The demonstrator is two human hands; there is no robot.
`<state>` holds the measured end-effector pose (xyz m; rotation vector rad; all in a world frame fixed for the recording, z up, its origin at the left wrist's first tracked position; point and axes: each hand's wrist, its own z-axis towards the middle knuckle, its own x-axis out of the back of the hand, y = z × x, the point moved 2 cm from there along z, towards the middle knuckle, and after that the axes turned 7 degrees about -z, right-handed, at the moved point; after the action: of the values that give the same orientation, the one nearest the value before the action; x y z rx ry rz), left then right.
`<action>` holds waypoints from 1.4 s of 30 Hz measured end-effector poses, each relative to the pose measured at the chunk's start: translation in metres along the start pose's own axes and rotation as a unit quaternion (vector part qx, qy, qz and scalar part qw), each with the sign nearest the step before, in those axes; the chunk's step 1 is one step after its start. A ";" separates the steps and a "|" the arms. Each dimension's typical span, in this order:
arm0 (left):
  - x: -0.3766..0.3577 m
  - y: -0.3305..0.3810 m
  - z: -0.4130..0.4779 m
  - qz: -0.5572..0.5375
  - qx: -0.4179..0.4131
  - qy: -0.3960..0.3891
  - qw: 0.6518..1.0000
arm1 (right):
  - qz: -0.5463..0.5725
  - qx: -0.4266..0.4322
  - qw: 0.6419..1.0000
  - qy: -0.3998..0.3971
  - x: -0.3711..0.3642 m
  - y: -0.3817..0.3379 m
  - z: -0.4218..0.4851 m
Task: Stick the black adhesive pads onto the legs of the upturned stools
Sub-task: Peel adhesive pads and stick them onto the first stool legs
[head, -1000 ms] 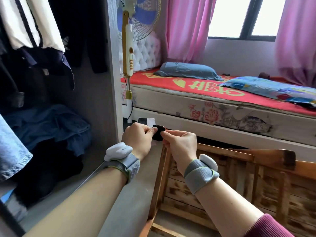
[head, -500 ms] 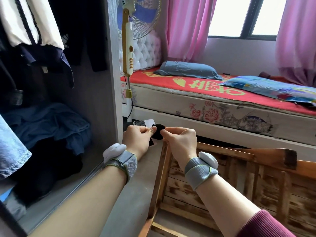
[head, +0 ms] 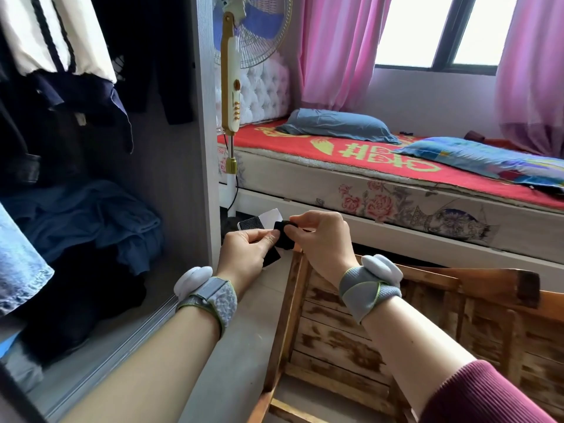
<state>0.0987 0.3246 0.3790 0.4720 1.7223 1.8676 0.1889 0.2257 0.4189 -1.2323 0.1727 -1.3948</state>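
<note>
Head view: at ten o'clock of the upturned brown wooden stool (head: 351,340), right hand (head: 320,239) and left hand (head: 244,254) pinch a small black adhesive pad (head: 282,236); advise peeling backing fully, then pressing squarely onto the leg end.

A matt, felt-like black pad (head: 283,236) is pinched at the fingertips above paper-white backing (head: 272,215). The upturned stool (head: 360,337) is made of scorched, rough-grained wood with a dull varnish. Knitted grey cloth and smooth white plastic are seen on the wristbands (head: 370,288). The floor (head: 232,361) is shown as matt grey.
</note>
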 end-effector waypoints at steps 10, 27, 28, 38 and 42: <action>0.001 0.001 -0.006 0.017 -0.005 -0.009 1.000 | -0.074 0.074 0.993 -0.059 0.005 0.004 -0.005; 0.000 0.005 -0.010 -0.023 0.023 -0.044 0.999 | -0.067 0.024 0.995 -0.063 0.010 -0.007 0.014; 0.000 0.004 -0.011 -0.026 0.025 -0.045 0.998 | -0.070 0.026 0.996 -0.056 0.008 -0.007 0.014; 0.005 0.000 -0.010 -0.051 0.058 -0.061 0.995 | -0.009 0.011 0.997 -0.075 0.004 0.003 0.020; 0.005 -0.001 -0.006 -0.042 0.053 -0.052 0.996 | -0.014 0.046 0.997 -0.058 0.003 0.008 0.016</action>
<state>0.0913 0.3227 0.3767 0.5212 1.7508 1.6703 0.2068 0.2294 0.4214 -1.2402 0.0108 -1.3369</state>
